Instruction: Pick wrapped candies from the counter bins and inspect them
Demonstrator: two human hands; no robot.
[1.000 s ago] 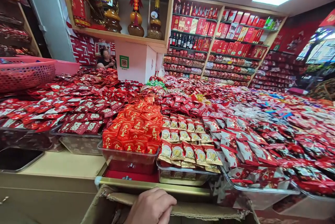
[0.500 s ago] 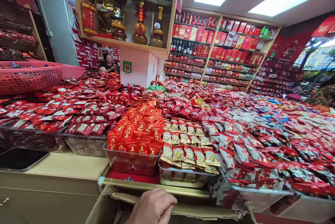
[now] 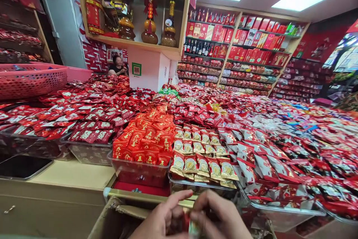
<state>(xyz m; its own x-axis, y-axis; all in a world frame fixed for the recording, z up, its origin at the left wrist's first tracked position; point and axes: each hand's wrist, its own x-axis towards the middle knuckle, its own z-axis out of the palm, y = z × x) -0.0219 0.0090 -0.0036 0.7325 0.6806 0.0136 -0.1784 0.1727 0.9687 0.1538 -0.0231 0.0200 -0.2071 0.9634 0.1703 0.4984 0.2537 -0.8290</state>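
My left hand [image 3: 165, 218] and my right hand [image 3: 219, 216] meet at the bottom edge, blurred, with their fingers closed together around a small red wrapped packet [image 3: 187, 225]. Which hand bears it most I cannot tell. They hover over an open cardboard box [image 3: 117, 213] below the counter edge. Just beyond stand a clear tray of red-and-gold packets [image 3: 145, 142] and a tray of snack packets with yellow pictures [image 3: 203, 157].
A wide counter holds several trays heaped with red wrapped sweets [image 3: 92, 112]. A pink basket [image 3: 30, 80] sits at the left, wall shelves of red boxes [image 3: 240, 45] at the back. A person [image 3: 117, 66] sits behind the counter.
My right hand has come into view and joined the left, both now closed on a small red packet. Before, only the left hand rested on the box flap.
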